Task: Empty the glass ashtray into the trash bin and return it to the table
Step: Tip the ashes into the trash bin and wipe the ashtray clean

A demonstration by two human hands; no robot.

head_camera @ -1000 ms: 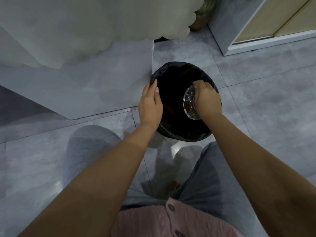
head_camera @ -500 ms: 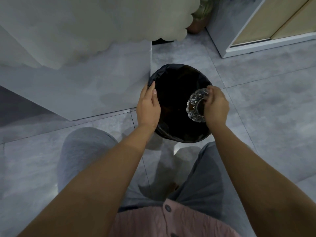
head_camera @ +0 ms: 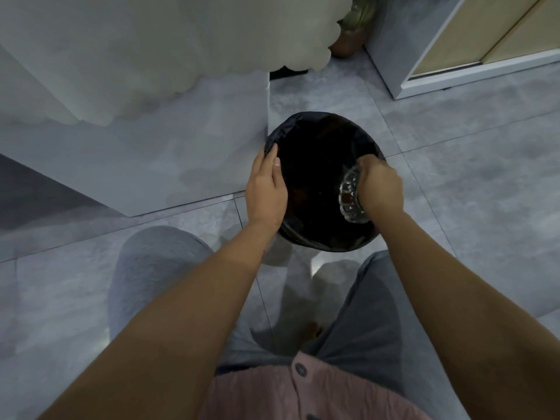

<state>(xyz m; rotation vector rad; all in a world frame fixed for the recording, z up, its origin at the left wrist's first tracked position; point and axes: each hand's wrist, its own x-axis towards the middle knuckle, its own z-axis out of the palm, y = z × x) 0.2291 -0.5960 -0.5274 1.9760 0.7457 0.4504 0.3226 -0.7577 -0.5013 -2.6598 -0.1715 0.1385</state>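
Note:
A round trash bin (head_camera: pixel 306 122) lined with a black bag stands on the grey tiled floor in front of me. My right hand (head_camera: pixel 381 187) grips the cut-glass ashtray (head_camera: pixel 350 197), tipped on its side over the right part of the bin's mouth, its open face turned left into the bin. My left hand (head_camera: pixel 266 189) rests on the bin's left rim, fingers closed over the bag edge. The inside of the bin is too dark to make out.
A grey block-like table or bench (head_camera: pixel 151 165) with a cream scalloped cover (head_camera: pixel 151 50) rises left of the bin. A white-framed cabinet (head_camera: pixel 472 50) stands at the upper right. My knees in grey trousers (head_camera: pixel 157 268) flank the near floor.
My right hand has turned the ashtray from facing up towards me back onto its side, lower against the bin's right edge. My left hand stays on the rim.

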